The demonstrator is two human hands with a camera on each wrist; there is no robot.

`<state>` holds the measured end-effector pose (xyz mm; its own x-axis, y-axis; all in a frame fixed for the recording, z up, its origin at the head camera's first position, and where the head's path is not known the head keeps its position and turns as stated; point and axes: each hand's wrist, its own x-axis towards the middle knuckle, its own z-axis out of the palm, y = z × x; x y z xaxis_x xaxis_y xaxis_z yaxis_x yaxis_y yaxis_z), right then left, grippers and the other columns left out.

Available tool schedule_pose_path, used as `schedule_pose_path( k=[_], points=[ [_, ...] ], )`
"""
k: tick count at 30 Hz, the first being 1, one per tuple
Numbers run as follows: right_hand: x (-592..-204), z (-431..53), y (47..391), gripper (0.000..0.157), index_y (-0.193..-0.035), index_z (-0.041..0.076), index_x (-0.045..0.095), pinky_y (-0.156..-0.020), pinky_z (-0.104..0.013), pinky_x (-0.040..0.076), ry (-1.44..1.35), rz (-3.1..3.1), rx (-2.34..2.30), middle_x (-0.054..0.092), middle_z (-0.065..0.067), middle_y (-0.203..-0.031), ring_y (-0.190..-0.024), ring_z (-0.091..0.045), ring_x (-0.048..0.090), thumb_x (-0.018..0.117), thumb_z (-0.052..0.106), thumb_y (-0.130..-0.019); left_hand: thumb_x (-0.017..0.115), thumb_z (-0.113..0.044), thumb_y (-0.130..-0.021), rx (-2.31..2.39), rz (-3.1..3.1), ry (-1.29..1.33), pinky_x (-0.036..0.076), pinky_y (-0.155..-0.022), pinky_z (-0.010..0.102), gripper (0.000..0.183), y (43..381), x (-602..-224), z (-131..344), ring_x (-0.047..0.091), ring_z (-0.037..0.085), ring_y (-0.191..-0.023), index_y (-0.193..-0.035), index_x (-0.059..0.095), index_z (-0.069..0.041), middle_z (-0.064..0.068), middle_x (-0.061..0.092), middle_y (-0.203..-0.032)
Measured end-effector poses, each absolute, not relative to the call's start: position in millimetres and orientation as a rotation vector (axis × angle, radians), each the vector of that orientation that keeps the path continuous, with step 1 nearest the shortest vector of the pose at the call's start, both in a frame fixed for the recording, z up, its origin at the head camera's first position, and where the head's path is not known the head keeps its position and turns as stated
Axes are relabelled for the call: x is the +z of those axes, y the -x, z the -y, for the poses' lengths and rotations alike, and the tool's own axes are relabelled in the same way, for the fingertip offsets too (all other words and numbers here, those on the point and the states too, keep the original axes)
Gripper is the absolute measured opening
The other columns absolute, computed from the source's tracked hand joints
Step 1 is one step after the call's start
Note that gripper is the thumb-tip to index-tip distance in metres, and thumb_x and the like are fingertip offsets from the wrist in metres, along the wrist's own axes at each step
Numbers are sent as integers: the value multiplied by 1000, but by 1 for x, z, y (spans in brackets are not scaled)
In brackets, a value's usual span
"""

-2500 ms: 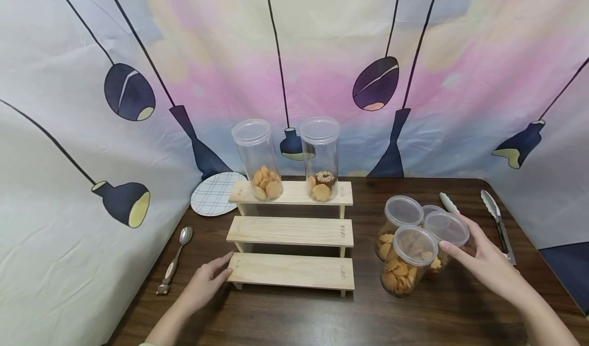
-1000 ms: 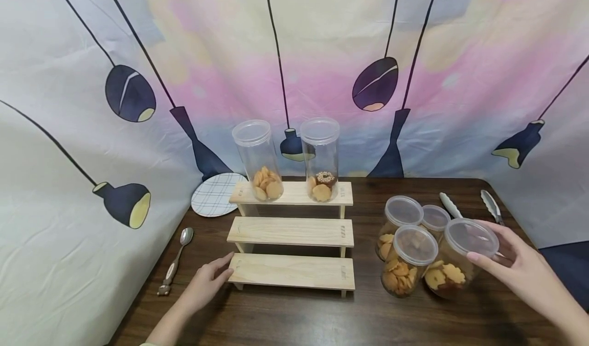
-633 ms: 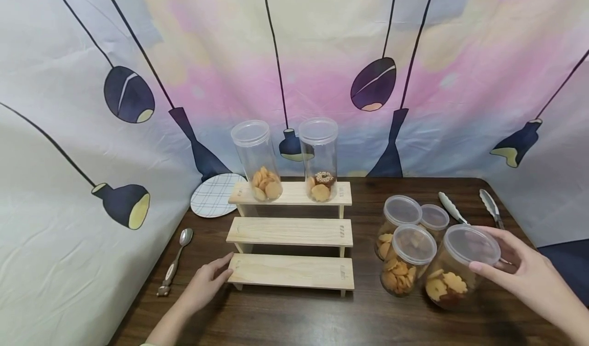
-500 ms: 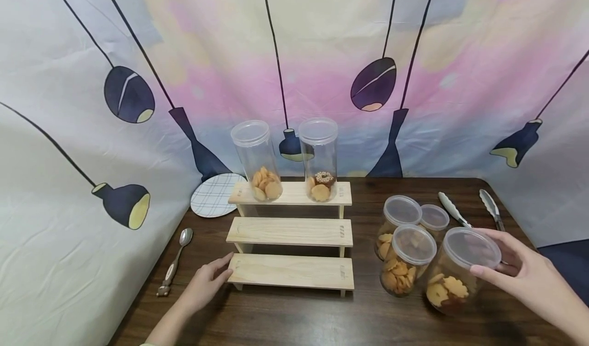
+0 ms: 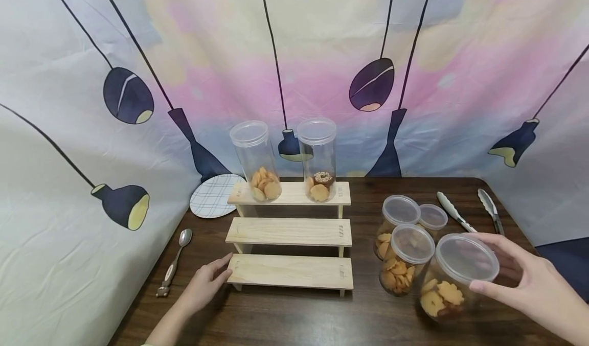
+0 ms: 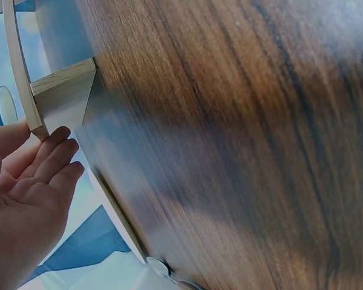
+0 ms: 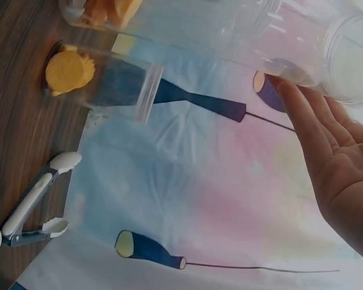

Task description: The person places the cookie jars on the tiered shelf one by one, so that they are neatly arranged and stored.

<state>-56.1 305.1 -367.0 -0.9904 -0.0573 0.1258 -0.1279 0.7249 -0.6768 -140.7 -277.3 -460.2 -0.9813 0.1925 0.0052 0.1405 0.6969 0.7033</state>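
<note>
My right hand point(image 5: 520, 279) grips a clear lidded cookie jar point(image 5: 443, 299) around its upper part, thumb on the near side, fingers behind. The jar leans, lid toward the right, with pale flower-shaped cookies low inside. In the right wrist view, the fingers of the right hand point(image 7: 345, 163) lie along the clear jar wall point(image 7: 230, 27). My left hand point(image 5: 204, 284) pinches the left end of the lowest step of a three-step wooden rack point(image 5: 290, 271). The left wrist view has thumb and fingers on either side of that board end point(image 6: 36, 115).
Two tall cookie jars point(image 5: 264, 182) point(image 5: 319, 187) stand on the top step. Beside the held jar are three more lidded jars point(image 5: 398, 274) point(image 5: 400, 210) point(image 5: 433, 217). Tongs point(image 5: 453, 210) lie behind them; a spoon point(image 5: 174, 264) and a checked plate point(image 5: 213, 198) are left.
The right hand has drawn the held jar away from the other jars, first rightward and toward the front, then slightly back left. The left hand stays at the rack's end.
</note>
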Motion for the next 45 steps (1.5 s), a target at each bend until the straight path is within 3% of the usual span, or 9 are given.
schedule_pose_path(
  k=[10,19,30,37,45],
  points=[
    [-365,-287,51,75,-142,23,45,-61,-27,53,-276,2813,1189,54,-6,-123,-91,-3,63,83,20,-77,58,-14,-98,1167,-2819,-271,37,-102,52,45,141,-463,279,46,37,-125,-136,49,8,24,50,-135],
    [-355,-264,50,75,-140,22,48,-67,-27,55,-468,2744,1255,59,4,-122,-95,-9,64,84,18,-75,58,-12,-98,1166,-2821,-270,38,-101,52,44,141,-460,277,46,38,-125,-136,49,8,24,50,-135],
    [-354,-236,64,80,-139,16,49,-76,-24,54,-736,2577,1362,61,1,-123,-99,-14,64,87,8,-69,58,-15,-98,1162,-2824,-268,40,-100,51,45,142,-462,278,48,37,-124,-135,50,8,24,51,-134],
    [-346,-218,78,79,-138,20,49,-78,-27,55,-797,2553,1384,61,7,-123,-99,-14,64,88,14,-70,59,-14,-97,1161,-2835,-273,40,-100,51,44,141,-463,278,49,37,-123,-135,50,8,24,52,-134],
    [-344,-198,89,76,-139,22,49,-77,-32,56,-803,2500,1541,61,4,-122,-97,-17,66,86,14,-73,59,-14,-97,1140,-2850,-280,42,-98,50,44,141,-463,280,51,37,-121,-134,51,8,25,53,-132]
  ],
)
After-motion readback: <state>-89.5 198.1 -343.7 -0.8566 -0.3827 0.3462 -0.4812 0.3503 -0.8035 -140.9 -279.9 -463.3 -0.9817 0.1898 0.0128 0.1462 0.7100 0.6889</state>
